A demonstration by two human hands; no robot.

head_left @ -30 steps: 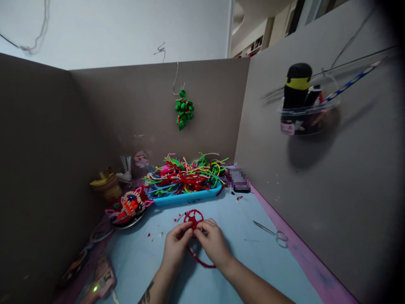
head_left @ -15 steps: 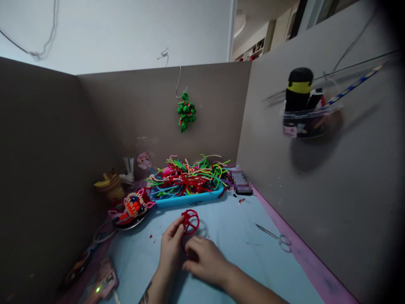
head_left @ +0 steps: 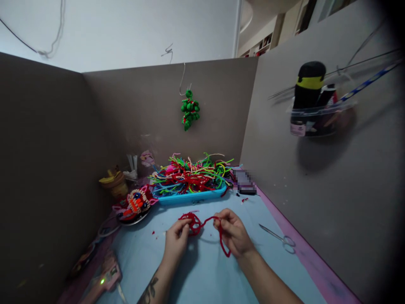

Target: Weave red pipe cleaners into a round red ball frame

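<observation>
Low above the table, my left hand [head_left: 177, 240] pinches the edge of a round, openwork red pipe cleaner piece [head_left: 195, 228]. From its right side a red pipe cleaner strand [head_left: 209, 218] runs across to my right hand [head_left: 233, 232]. Thumb and fingertips of that hand are closed on the strand, and its loose end [head_left: 224, 248] hangs in a bend below them. Behind both hands, a blue tray [head_left: 191, 196] is heaped with pipe cleaners [head_left: 194, 177] in many colours.
Scissors [head_left: 278, 238] lie at the right. A pink glue gun [head_left: 107, 274] with a green light rests lower left, near a plate with a beaded-looking orange figure [head_left: 136, 203]. A phone [head_left: 244, 181] is at the back right. Grey panels [head_left: 215, 114] enclose the table.
My right hand has moved right and up, away from the left, drawing the red strand out between them. The left hand still holds the round piece, which has turned. The view shifted slightly.
</observation>
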